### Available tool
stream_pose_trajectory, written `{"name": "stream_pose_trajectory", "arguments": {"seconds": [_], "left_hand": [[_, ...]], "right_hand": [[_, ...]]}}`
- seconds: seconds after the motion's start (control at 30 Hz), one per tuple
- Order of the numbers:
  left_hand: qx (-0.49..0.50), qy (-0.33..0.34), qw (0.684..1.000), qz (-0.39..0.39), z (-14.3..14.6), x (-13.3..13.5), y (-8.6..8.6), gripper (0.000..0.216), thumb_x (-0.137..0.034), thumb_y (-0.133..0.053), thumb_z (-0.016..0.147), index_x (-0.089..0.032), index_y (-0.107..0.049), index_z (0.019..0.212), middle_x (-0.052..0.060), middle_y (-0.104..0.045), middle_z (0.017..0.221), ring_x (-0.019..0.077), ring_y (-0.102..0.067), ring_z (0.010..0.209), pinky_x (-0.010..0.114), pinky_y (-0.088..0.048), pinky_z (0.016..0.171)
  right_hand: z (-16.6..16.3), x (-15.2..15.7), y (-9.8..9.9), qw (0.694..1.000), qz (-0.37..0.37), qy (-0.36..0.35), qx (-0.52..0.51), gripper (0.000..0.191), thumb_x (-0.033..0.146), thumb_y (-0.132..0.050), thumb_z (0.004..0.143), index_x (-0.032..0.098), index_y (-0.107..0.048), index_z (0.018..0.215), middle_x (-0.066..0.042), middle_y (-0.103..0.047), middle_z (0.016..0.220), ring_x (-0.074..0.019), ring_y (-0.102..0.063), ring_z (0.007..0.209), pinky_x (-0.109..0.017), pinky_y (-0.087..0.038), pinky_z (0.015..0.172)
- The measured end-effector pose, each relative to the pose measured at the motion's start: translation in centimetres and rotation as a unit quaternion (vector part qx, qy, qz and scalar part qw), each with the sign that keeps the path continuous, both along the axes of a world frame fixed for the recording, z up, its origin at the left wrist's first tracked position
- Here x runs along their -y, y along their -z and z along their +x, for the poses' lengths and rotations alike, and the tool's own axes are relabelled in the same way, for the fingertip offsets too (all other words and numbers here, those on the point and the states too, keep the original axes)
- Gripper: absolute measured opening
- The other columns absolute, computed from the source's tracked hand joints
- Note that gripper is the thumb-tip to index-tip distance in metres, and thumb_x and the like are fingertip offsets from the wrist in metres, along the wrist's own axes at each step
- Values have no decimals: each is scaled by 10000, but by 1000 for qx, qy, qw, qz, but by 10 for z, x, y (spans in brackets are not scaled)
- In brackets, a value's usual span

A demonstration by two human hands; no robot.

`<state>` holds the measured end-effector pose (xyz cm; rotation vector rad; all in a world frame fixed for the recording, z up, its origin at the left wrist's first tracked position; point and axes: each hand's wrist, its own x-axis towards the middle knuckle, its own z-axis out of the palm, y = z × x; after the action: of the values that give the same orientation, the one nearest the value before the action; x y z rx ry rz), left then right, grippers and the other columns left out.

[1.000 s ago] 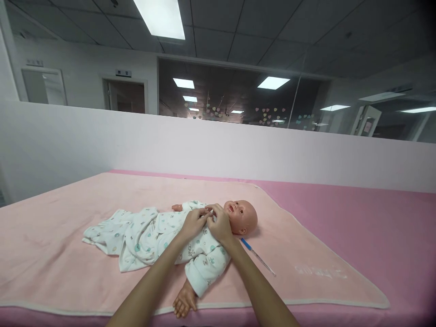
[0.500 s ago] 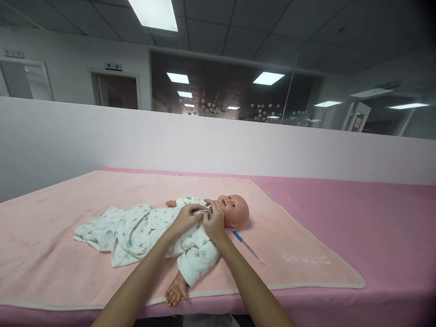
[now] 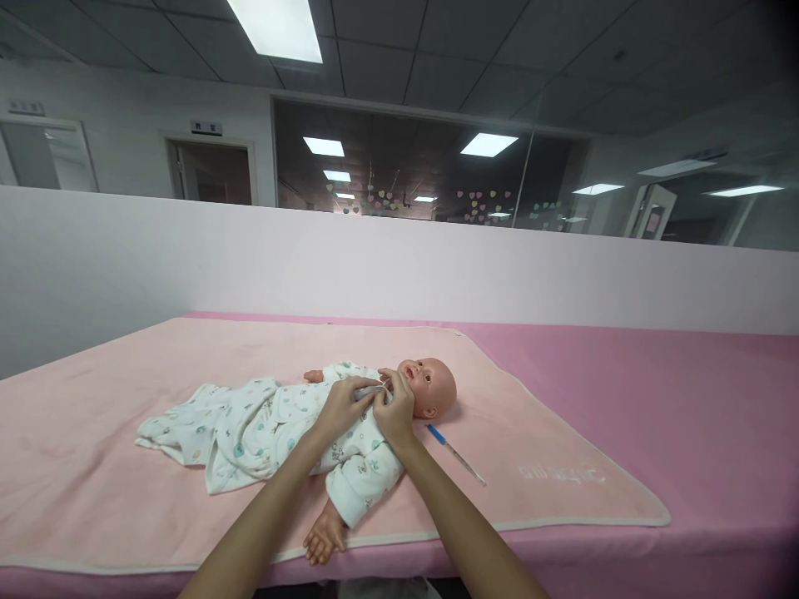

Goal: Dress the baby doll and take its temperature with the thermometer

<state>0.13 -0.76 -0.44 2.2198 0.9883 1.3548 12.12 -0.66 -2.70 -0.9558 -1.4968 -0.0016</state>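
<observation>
A baby doll (image 3: pixel 440 387) lies on its back, its head to the right, dressed in a white printed baby outfit (image 3: pixel 250 424). At the doll's neck, my left hand (image 3: pixel 342 406) pinches the outfit's collar between thumb and fingers. My right hand (image 3: pixel 394 409) is closed on the collar's other side, just below the doll's chin. The fingertips of both hands nearly meet there and hide part of the neckline. A thin thermometer (image 3: pixel 455 453) with a blue end lies beside the doll's head, touched by neither hand.
Under the doll a peach blanket (image 3: pixel 562 441) with a pale border is spread over a pink table cover (image 3: pixel 717 416). A low white partition (image 3: pixel 399 266) stands behind the table. Beyond it are a doorway (image 3: pixel 215 173) and a large window with heart stickers.
My fingers have shifted slightly at the collar, and a bit of white edge now shows between them. The doll and the thermometer stay in place.
</observation>
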Motion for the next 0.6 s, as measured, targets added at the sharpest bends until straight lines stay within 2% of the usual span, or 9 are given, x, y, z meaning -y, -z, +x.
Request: {"name": "stream_pose_trajectory", "arguments": {"seconds": [0.27,0.43,0.5,0.6], "left_hand": [[-21,-31,999,-1,1,0,-1,238,-225,-516,743,-203,-670,923,33,-680,890,190,-601,809,282,-442,747],[10,-39,999,-11,4,0,0,197,-244,-529,727,-195,-669,857,28,-674,829,177,-597,780,274,-440,720],[48,-30,997,-49,1,-2,-1,205,-269,-558,701,-178,-654,858,37,-667,810,182,-597,779,281,-444,722],[136,21,979,-149,-12,-6,-6,319,-325,-571,689,-147,-608,952,54,-654,796,185,-599,783,283,-454,708]], "right_hand": [[-1,0,2,999,19,1,30,343,26,-365,616,167,-548,871,-42,-565,785,-158,-514,709,-267,-433,652],[-1,2,1,997,58,-22,36,314,23,-355,627,181,-551,815,-32,-557,748,-153,-515,696,-261,-428,635],[0,4,0,996,81,-35,32,305,25,-354,638,182,-549,813,-33,-553,749,-150,-513,700,-260,-427,639],[2,6,-3,993,98,-42,41,301,32,-355,650,174,-545,836,-41,-555,776,-155,-508,729,-273,-423,667]]}}
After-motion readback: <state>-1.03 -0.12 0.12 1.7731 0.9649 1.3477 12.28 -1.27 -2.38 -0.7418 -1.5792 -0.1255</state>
